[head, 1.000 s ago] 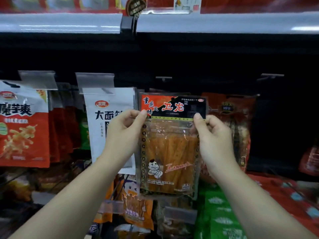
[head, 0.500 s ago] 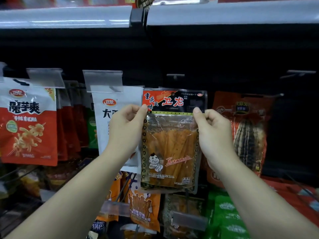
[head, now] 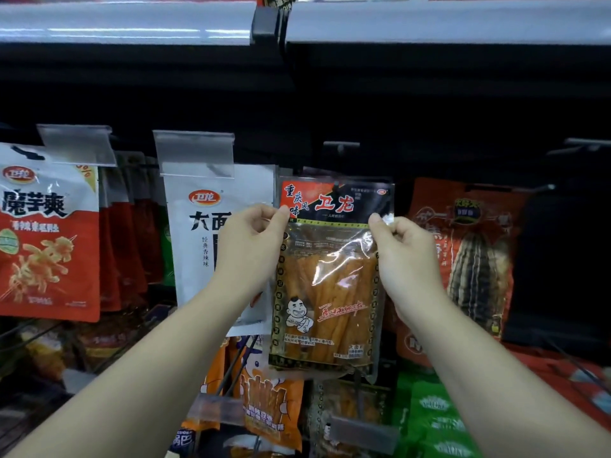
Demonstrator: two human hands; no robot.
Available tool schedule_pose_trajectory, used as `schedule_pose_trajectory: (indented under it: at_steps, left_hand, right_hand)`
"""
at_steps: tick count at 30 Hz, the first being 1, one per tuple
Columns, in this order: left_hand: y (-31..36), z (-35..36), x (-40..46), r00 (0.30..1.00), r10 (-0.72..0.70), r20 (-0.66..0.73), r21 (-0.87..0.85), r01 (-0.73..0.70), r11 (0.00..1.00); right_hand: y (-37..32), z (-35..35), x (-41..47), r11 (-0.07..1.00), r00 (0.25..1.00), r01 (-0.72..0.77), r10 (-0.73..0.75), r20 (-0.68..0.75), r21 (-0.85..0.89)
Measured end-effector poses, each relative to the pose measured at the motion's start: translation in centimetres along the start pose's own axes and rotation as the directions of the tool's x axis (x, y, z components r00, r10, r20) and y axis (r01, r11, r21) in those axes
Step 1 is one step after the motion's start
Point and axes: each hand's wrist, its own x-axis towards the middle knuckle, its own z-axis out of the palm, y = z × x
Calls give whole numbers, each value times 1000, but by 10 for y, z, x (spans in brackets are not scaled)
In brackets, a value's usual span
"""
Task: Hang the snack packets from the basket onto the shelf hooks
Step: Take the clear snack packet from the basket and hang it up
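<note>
A clear snack packet (head: 330, 276) with orange strips and a red-and-black header hangs upright in front of the dark shelf back. My left hand (head: 251, 246) pinches its upper left edge. My right hand (head: 401, 256) pinches its upper right edge. The header's top centre sits at the tip of a shelf hook (head: 340, 147) whose small bar shows just above it. I cannot tell whether the hook passes through the packet's hole. The basket is out of view.
A white packet (head: 211, 233) hangs just left under a clear price tag holder (head: 195, 153). Red packets (head: 49, 233) hang far left, a brown seed packet (head: 472, 259) to the right. More hooks and packets fill the row below. A grey shelf rail (head: 429, 21) runs overhead.
The packet and both hands have risen and moved toward the hook, and the header now reaches the hook's tip. Both grips stay the same.
</note>
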Motion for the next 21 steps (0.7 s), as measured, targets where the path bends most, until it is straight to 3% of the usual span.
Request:
schedule_pose_trajectory:
  at_steps: [4, 11, 14, 17, 21]
  left_hand:
    - [-10, 11, 23, 1000, -26, 9, 116, 25, 993]
    - [-12, 18, 34, 999, -15, 40, 336, 1, 942]
    - [-10, 7, 22, 998, 8, 68, 334, -30, 942]
    - [-7, -10, -2, 985, 67, 160, 439, -132, 889]
    - [-1, -47, -37, 960, 168, 226, 632, -276, 725]
  right_hand:
    - [4, 7, 16, 992, 996, -90, 91, 10, -88]
    - [17, 10, 32, 991, 999, -36, 35, -13, -129]
    - [17, 5, 20, 986, 999, 34, -40, -36, -161]
    - [12, 0, 0, 969, 993, 99, -112, -45, -225]
    - [4, 7, -37, 790, 923, 345, -385, 28, -507]
